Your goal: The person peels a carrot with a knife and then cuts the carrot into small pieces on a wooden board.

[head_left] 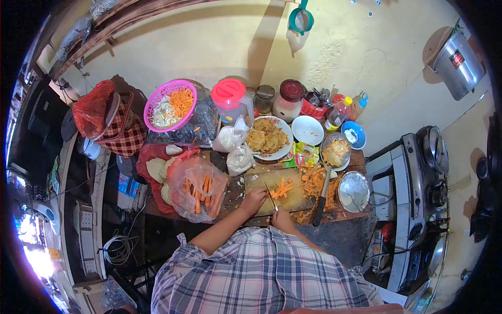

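Note:
My right hand (283, 220) is closed around a knife (271, 198), its blade pointing away from me over the wooden cutting board (255, 180). Left of the blade, my left hand (254, 202) rests at the board's near edge with its fingers curled together. What those fingers hold, if anything, is too small to make out. Cut carrot pieces (282, 189) lie just right of the knife. Orange peelings (312, 184) are heaped at the board's right end. Left of my left hand, a clear plastic bag (180, 180) contains several whole carrots (204, 191).
A skimmer (320, 206) with a black handle lies across the peelings, beside a white-coated bowl (354, 191). Behind the board stand a plate of fritters (286, 129), white plastic bags (230, 137), a pitcher (228, 99) and a pink basket (148, 112) of shredded vegetables. A stove (413, 178) stands right.

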The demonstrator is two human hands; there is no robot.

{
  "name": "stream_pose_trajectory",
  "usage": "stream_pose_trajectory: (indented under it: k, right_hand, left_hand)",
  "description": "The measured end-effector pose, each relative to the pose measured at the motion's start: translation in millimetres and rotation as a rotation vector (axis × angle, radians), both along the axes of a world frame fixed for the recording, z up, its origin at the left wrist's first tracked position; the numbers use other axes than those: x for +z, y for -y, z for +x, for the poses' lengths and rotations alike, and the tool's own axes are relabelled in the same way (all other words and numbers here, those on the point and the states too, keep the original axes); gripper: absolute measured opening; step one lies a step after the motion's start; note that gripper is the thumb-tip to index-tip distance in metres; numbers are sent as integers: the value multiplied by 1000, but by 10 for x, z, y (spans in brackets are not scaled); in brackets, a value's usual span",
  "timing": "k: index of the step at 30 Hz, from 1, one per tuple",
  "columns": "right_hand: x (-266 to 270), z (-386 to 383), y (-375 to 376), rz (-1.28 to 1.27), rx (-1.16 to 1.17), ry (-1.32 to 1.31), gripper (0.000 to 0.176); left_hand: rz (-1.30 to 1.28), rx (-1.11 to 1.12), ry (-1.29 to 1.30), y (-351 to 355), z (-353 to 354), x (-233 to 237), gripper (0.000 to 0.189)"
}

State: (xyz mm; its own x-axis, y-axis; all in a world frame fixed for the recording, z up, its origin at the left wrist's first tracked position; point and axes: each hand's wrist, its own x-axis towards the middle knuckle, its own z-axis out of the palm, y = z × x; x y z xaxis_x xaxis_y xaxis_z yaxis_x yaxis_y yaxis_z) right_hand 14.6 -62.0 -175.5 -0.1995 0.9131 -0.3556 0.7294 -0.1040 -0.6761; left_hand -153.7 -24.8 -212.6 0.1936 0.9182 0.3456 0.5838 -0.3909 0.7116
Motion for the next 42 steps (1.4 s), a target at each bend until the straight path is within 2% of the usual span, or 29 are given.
stream_pose_trajectory:
  k: [5, 7, 14, 26, 32, 35, 38, 42]
  right_hand:
    - [150, -3, -20, -45, 62, 39, 27]
    - [142, 3, -31, -48, 60, 27, 28]
    - [-5, -21, -29, 22, 38, 45, 25]
    - [34, -63, -22, -13, 14, 46, 25]
    - [-105, -48, -26, -46, 7, 24, 23]
    - [-558, 12, -52, -124, 0, -83, 24]
    - [-221, -42, -50, -85, 38, 52, 25]
    - [-266, -27, -31, -148, 37, 87, 27]
  left_hand:
    - [50, -2, -13, 0, -6, -37, 10]
    - [-28, 2, -40, 12, -11, 0, 13]
    - [-16, 3, -38, 24, -11, 58, 13]
    - [-33, -8, -28, 17, -6, 27, 12]
    - [-16, -6, -21, 22, -8, 43, 12]
    - [-42, 10, 2, 44, 12, 43, 12]
    - [1, 30, -4, 43, 7, 23, 10]
    - [-42, 27, -34, 67, -3, 70, 11]
